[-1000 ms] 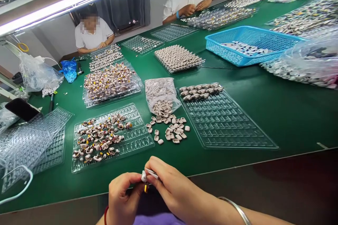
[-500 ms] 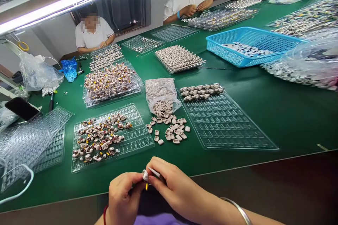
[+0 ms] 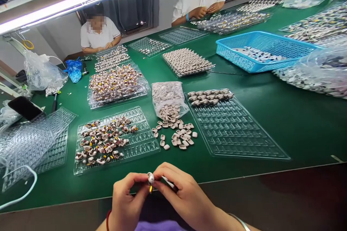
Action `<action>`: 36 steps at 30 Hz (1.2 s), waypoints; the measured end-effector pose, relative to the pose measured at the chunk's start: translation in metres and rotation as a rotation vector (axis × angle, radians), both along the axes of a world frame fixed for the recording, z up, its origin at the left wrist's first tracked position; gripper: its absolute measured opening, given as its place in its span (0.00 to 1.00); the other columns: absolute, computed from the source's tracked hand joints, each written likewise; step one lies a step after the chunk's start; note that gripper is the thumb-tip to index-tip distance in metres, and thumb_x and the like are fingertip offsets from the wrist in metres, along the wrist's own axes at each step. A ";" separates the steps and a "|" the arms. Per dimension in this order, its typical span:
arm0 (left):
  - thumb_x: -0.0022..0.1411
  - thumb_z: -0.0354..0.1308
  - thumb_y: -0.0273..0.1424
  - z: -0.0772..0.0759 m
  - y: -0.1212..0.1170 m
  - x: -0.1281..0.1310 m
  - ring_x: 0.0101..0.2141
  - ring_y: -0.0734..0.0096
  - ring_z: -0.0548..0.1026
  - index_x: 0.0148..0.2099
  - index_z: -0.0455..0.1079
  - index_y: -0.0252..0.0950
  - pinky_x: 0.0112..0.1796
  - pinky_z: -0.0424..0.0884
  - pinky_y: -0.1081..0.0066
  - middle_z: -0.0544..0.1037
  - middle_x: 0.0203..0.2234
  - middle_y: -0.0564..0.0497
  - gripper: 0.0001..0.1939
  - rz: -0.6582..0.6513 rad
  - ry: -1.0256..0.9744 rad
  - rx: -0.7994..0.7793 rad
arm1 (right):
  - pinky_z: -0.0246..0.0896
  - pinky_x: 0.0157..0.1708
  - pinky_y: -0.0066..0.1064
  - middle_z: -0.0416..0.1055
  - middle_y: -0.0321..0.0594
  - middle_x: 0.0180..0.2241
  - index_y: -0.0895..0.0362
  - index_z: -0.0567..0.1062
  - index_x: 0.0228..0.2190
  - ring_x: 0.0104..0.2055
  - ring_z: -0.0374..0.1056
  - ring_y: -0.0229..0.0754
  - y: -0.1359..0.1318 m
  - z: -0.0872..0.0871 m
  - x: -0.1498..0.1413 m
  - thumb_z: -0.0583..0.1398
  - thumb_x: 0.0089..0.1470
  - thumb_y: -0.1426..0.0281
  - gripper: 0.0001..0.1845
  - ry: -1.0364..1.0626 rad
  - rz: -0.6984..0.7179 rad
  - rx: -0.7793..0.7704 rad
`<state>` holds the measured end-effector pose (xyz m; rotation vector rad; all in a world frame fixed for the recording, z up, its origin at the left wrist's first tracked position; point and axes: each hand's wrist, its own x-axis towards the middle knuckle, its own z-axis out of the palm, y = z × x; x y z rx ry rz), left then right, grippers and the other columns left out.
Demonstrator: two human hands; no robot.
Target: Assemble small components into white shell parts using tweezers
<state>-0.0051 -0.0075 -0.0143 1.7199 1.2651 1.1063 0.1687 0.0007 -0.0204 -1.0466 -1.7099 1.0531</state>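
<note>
At the table's near edge, my left hand (image 3: 128,196) pinches a small pale earbud part (image 3: 150,178) with a yellow tab hanging below it. My right hand (image 3: 181,189) is closed, its thumb and fingertips meeting on the same part from the other side. A slim white tool (image 3: 168,182) with a dark end lies within the right fingers; its kind is not clear. Just beyond my hands is a clear tray (image 3: 145,148) of similar earbud parts with yellow and red bits. Loose beige shells (image 3: 184,138) spill from a plastic bag (image 3: 167,90).
Right of the bag lies a clear tray (image 3: 241,140) with beige pieces along its far end. Stacked trays (image 3: 116,97) stand behind. A blue basket (image 3: 260,65), a phone (image 3: 24,108) and a white cable (image 3: 29,191) are also here. Two people (image 3: 100,32) sit across the table.
The view has shifted slightly, so the table's things appear a little further right. Both hands keep hold of the earbud part, which has turned slightly.
</note>
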 end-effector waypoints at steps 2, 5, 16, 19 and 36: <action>0.55 0.63 0.21 -0.002 0.000 0.000 0.29 0.67 0.83 0.37 0.78 0.38 0.33 0.79 0.75 0.85 0.29 0.51 0.09 0.002 -0.052 -0.067 | 0.62 0.30 0.26 0.70 0.38 0.28 0.56 0.73 0.30 0.29 0.68 0.38 -0.001 0.000 0.000 0.56 0.61 0.73 0.08 0.005 -0.003 -0.022; 0.54 0.64 0.21 -0.002 -0.001 0.000 0.29 0.66 0.83 0.36 0.79 0.37 0.32 0.79 0.74 0.85 0.28 0.50 0.08 0.019 -0.075 -0.080 | 0.61 0.30 0.27 0.70 0.38 0.28 0.56 0.72 0.30 0.29 0.67 0.39 0.000 0.002 0.001 0.55 0.60 0.73 0.08 0.000 0.020 -0.053; 0.52 0.66 0.22 -0.004 -0.008 0.004 0.27 0.64 0.83 0.33 0.79 0.34 0.30 0.80 0.73 0.85 0.27 0.47 0.05 0.045 -0.119 -0.099 | 0.58 0.28 0.27 0.67 0.36 0.26 0.56 0.72 0.28 0.27 0.63 0.38 -0.003 -0.002 0.003 0.55 0.62 0.65 0.13 0.032 0.039 -0.125; 0.53 0.65 0.24 -0.001 -0.007 0.007 0.26 0.64 0.82 0.33 0.79 0.34 0.29 0.79 0.73 0.85 0.26 0.46 0.03 0.047 -0.087 -0.038 | 0.59 0.27 0.27 0.67 0.36 0.25 0.56 0.72 0.27 0.26 0.62 0.38 -0.004 -0.002 0.003 0.55 0.62 0.60 0.16 0.055 0.043 -0.180; 0.51 0.65 0.22 0.011 -0.004 0.010 0.24 0.67 0.82 0.31 0.79 0.33 0.28 0.79 0.76 0.84 0.24 0.47 0.03 0.029 -0.128 -0.012 | 0.57 0.29 0.28 0.63 0.35 0.27 0.55 0.63 0.27 0.28 0.58 0.38 0.009 0.022 0.011 0.49 0.65 0.62 0.15 -0.101 0.222 -0.267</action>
